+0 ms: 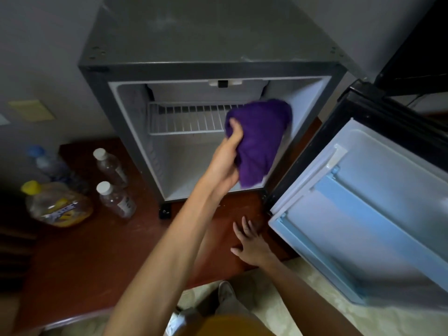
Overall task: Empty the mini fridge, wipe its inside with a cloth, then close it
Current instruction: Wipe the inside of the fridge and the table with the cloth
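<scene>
Red-brown wooden platform [101, 251] carries mini fridge [211, 57], two clear bottles [111, 166], blue-capped bottle [48, 163], and a yellow-capped jug [58, 204], possibly oil.

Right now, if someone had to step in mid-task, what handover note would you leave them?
Left hand: gripping the bunched purple cloth at the grey mini fridge's right inner wall.
Right hand: open, flat on the reddish wooden platform.
Things: three clear plastic bottles and a yellow-capped jug stand outside, left of the fridge. White wire shelf looks bare.
Done: emptying, as far as visible.
Left: finish wiping, then shut the open door.
</scene>
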{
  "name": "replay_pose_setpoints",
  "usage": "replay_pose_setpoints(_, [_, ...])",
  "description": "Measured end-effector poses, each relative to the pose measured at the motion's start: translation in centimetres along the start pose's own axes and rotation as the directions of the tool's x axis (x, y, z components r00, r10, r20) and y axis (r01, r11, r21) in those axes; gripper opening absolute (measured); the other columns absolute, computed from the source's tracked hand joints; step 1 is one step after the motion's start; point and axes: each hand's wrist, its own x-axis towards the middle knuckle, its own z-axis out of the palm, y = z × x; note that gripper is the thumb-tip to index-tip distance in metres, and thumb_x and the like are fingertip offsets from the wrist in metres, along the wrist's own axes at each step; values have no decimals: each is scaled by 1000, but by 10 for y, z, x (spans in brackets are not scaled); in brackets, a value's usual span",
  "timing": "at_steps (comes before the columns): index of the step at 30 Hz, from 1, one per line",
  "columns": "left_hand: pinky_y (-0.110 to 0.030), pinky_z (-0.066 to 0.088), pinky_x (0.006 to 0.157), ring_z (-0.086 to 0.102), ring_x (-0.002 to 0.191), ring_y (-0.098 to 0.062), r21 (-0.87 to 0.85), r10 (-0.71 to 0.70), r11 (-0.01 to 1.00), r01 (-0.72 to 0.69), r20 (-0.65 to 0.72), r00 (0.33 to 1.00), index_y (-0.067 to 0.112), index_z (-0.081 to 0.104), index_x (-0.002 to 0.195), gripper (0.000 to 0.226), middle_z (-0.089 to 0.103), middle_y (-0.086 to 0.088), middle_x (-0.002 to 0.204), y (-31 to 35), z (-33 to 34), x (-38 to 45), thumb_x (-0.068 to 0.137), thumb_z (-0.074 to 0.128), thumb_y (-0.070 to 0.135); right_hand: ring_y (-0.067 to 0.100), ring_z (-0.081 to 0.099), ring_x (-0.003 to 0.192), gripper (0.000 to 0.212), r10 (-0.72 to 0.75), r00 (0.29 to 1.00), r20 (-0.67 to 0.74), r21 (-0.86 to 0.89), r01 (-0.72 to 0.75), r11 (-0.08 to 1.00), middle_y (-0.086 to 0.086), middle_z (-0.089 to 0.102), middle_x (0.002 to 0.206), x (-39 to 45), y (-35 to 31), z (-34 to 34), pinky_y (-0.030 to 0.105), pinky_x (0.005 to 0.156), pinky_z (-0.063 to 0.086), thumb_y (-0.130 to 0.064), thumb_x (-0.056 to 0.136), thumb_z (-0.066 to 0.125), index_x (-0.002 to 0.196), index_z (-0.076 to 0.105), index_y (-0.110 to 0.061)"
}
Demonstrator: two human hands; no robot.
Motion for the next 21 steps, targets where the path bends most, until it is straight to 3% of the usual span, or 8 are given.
replay_pose_setpoints(1, [-42, 48, 124, 69, 132, -21, 35, -6, 999, 7, -39, 999, 11, 52, 157, 68, 62, -13, 158, -4, -15, -15, 101, 59, 49, 30, -14, 165, 95, 50, 994, 93, 131, -62, 989, 7, -26, 175, -21, 68, -67, 56, 130, 14, -62, 100, 51, 169, -8, -32])
replay_pose_setpoints(2, [-40, 50, 122, 70, 132, -18, 63, -20, 998, 25, -80, 997, 17, 56, 154, 63, 62, -9, 158, -9, -34, -29, 100, 56, 49, 30, -12, 165, 95, 51, 998, -21, -182, -54, 982, 8, -22, 176, -37, 103, -83, 54, 130, 15, -62, 100, 51, 169, -6, -32])
replay_pose_setpoints(5, [-35, 59, 111, 71, 132, -16, 86, -38, 994, 65, -277, 960, 27, 62, 149, 52, 69, -2, 150, -25, -107, -74, 102, 52, 47, 29, -2, 166, 86, 127, 991, 41, -172, -119, 978, 6, -5, 179, -39, 104, -90, 52, 132, 12, -62, 102, 50, 170, 7, -30])
replay_pose_setpoints(8, [-39, 68, 91, 81, 111, -21, 96, 1, 994, 53, -492, 871, 19, 64, 147, 57, 78, -9, 134, -33, -174, -99, 99, 62, 50, 28, -18, 164, 89, 54, 998, -24, -190, -57, 980, 5, -26, 175, -38, 96, -78, 58, 131, 9, -62, 104, 46, 170, -5, -31])
replay_pose_setpoints(12, [-39, 58, 89, 75, 99, -26, 487, 211, 859, 155, -614, 760, 27, 68, 131, 30, 78, -12, 123, -43, -223, -78, 114, 50, 45, 29, -25, 161, 88, 72, 997, -11, -212, -73, 975, 5, -33, 172, -37, 102, -74, 59, 130, 6, -63, 106, 39, 168, -15, -31])
replay_pose_setpoints(16, [-36, 34, 128, 41, 158, -22, 892, 414, 419, 168, -353, 839, 29, 46, 164, 47, 42, 5, 171, -82, -254, -19, 117, 47, 32, 30, -24, 161, 90, 62, 998, -23, -194, -65, 979, 6, -31, 173, -36, 100, -73, 61, 130, 6, -64, 105, 41, 168, -15, -32])
replay_pose_setpoints(19, [-69, 24, 132, 8, 170, -29, 968, 271, -170, 185, -135, 953, 37, 19, 173, 65, 1, 1, 184, -145, -280, 6, 114, 47, 38, 30, -23, 162, 91, 60, 998, -26, -200, -64, 978, 5, -30, 174, -38, 100, -73, 61, 129, 6, -63, 104, 43, 168, -14, -33])
replay_pose_setpoints(21, [-71, 18, 133, -7, 169, -31, 907, 230, -369, 205, -125, 965, 37, 2, 174, 75, -13, -5, 183, -172, -290, 10, 113, 43, 50, 30, -23, 162, 91, 62, 998, -23, -186, -65, 980, 5, -30, 174, -35, 101, -72, 62, 130, 6, -64, 104, 44, 168, -14, -33])
